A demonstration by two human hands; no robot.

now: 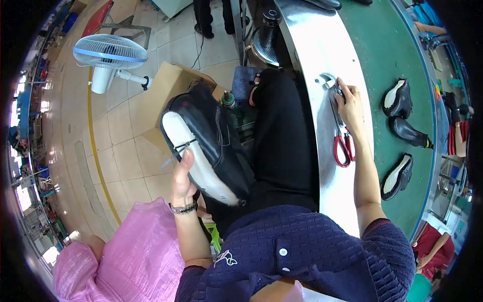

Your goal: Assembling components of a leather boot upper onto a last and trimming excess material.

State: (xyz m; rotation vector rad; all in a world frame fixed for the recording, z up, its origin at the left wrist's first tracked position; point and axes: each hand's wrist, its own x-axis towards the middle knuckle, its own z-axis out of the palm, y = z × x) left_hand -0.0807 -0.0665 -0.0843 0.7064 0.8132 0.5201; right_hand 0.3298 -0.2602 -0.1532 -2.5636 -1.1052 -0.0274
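Observation:
A black leather shoe [225, 132] is gripped by my left hand [184, 173], thumb pressed on its long pale underside. Thin dark cord is knotted across that underside, and a loose pale end sticks out. On the metal bench my right hand [350, 104] has thumb and forefinger apart, fingers partly bent. Its forefinger reaches to a small silvery curved item [328, 80], whose kind I cannot make out. Scissors with red handles [342, 152] lie beside my right wrist, blades pointing away from me.
Several black shoes [396, 184] lie on the green belt [375, 65] beyond the metal bench [333, 45]. At left are a cardboard box [158, 93] and a white fan [109, 53]. Pink cloth [143, 246] hangs near my left elbow. Other people are around.

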